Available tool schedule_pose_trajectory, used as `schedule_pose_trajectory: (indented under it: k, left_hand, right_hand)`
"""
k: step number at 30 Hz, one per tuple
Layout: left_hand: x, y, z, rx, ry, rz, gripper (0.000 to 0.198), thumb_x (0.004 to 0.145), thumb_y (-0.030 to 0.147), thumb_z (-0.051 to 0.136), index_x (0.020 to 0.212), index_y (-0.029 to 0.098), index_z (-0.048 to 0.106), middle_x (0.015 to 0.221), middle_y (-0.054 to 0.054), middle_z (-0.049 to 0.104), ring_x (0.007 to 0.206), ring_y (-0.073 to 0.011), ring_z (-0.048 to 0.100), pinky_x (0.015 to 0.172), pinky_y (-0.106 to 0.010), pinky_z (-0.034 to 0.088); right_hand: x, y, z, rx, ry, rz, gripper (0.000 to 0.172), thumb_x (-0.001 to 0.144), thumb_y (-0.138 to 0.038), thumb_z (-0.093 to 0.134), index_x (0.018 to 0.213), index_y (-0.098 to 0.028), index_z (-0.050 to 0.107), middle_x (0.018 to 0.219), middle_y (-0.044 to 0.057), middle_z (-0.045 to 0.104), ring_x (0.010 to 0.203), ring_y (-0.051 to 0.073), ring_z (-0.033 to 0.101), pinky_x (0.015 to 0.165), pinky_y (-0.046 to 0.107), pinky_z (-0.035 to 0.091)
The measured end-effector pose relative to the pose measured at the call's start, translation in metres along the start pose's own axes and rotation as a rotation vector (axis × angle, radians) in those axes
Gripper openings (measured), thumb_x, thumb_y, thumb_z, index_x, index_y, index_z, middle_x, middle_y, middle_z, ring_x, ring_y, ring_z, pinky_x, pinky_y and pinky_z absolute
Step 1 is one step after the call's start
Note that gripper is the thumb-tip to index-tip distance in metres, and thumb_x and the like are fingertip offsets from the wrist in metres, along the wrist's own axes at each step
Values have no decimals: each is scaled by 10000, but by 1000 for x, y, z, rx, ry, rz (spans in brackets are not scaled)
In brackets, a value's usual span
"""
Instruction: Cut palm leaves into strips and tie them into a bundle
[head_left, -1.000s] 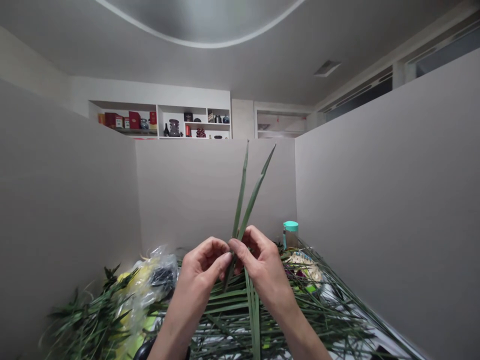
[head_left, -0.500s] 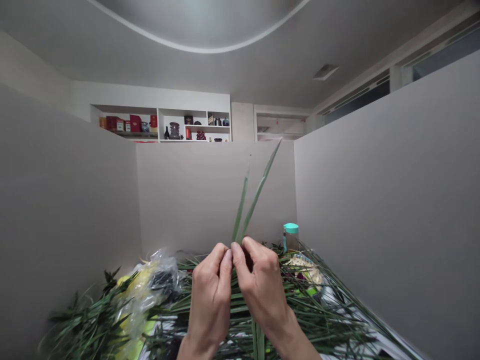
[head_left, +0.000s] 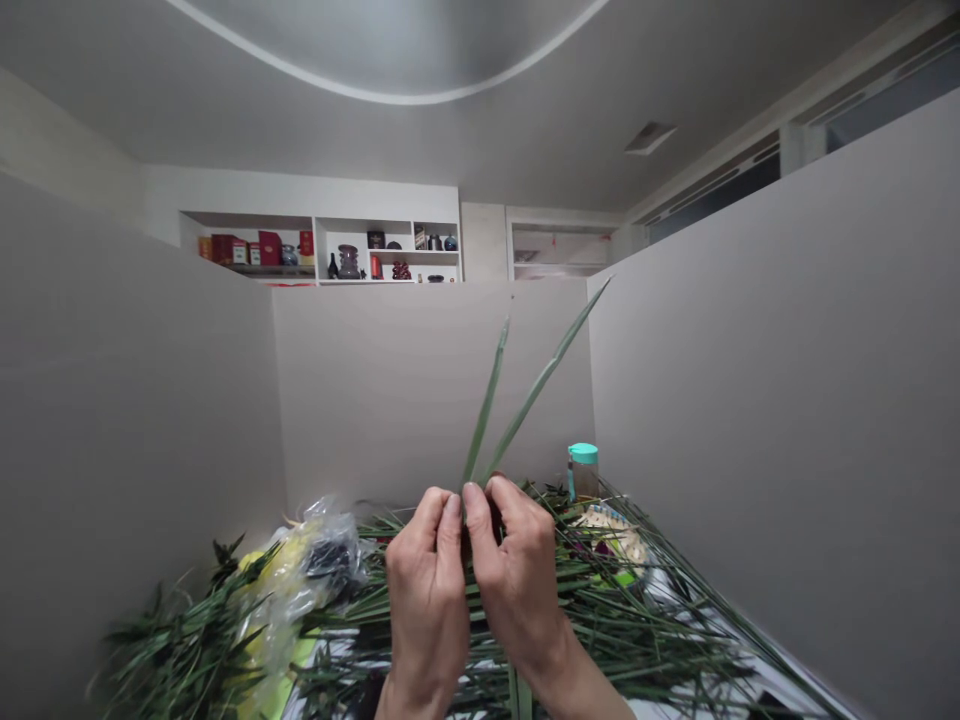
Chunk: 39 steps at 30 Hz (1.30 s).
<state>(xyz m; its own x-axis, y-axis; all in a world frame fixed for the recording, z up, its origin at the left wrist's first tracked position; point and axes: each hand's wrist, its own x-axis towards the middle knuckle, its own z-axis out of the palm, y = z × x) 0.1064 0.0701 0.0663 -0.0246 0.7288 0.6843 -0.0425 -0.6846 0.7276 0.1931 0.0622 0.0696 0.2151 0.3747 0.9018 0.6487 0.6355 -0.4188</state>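
Two long green leaf strips (head_left: 487, 400) rise from between my hands and fork apart towards the back wall. My left hand (head_left: 427, 590) pinches them at the base with thumb and fingers pressed together. My right hand (head_left: 517, 570) is closed on the same strips, its fingertips touching those of the left. The strips' lower ends hang down behind my wrists. Both hands are held above a heap of green leaves (head_left: 645, 630) on the table.
A crumpled clear plastic bag (head_left: 300, 580) with yellow and dark contents lies at the left. A bottle with a teal cap (head_left: 583, 470) stands at the back right, by a woven piece (head_left: 611, 530). Grey partition walls (head_left: 787, 400) enclose three sides. Shelves (head_left: 322, 245) show beyond.
My hands have drawn together and sunk slightly, fingertips now touching. The two leaf tips have spread wider, the right one leaning further right.
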Motion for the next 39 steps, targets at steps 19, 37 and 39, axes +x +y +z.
schedule_pose_trajectory:
  k: [19,37,39]
  left_hand:
    - [20,-15,-14,-427,296,-260,376,604,423,839,588,169,562,549,59,490,524,-80,401,452,-166,357]
    - [21,6,-21,-619,49,-399,293,619,336,857,798,129,752,615,29,575,477,-39,401,420,-143,338]
    - [17,10,-18,-615,30,-410,291,646,363,845,819,142,767,638,14,598,519,-57,439,461,-152,374]
  right_hand:
    - [-7,-12,7,-41,-130,-324,246,917,-87,423,704,-207,453,649,-13,493,582,132,464,575,270,321]
    - [-3,-14,-3,62,-349,89,136,931,-241,483,797,-220,468,657,-17,585,550,130,553,527,227,384]
    - [-5,-14,-2,-3,-354,60,110,935,-224,449,837,-210,498,698,10,643,561,143,596,532,230,391]
